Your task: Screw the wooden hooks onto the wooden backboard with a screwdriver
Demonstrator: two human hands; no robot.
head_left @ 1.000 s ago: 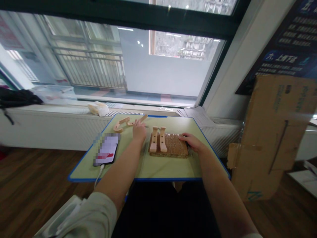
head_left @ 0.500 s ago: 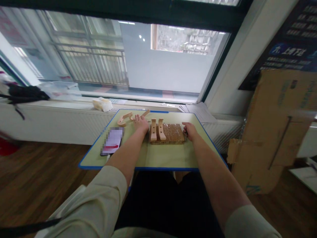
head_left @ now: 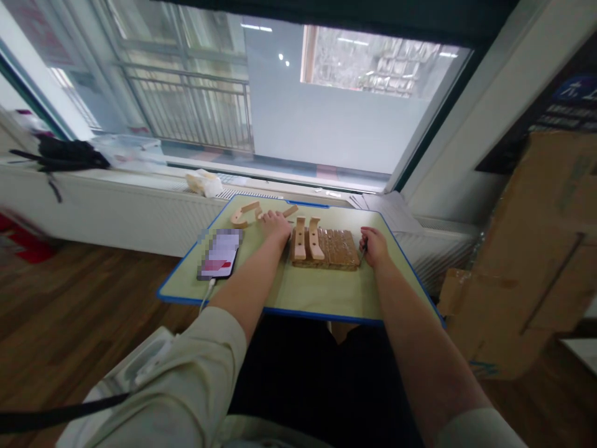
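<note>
My left hand [head_left: 277, 228] lies on the table beside pale curved wooden pieces [head_left: 241, 214], its fingers stretched out towards them. Another wooden strip [head_left: 291, 211] sticks out past its fingertips. To the right of that hand, two pale wooden brackets [head_left: 300, 239] with dark holes rest side by side on a brown board [head_left: 339, 250] that looks wrapped in shiny film. My right hand [head_left: 375, 246] is closed at the board's right edge. A thin dark tool [head_left: 364, 254] pokes down from its fingers; its exact kind is too small to make out.
The small table [head_left: 321, 302] has a blue rim. A phone [head_left: 220, 254] with a white cable lies at its left. Behind stand a white radiator [head_left: 140, 208] and a window sill with a tissue pack [head_left: 204, 183] and papers [head_left: 389, 208]. A large cardboard box [head_left: 532, 261] is at the right.
The whole view has shifted and tilted slightly, so the table sits further right. Both hands keep about the same places beside the board, and the brackets have not visibly moved on it.
</note>
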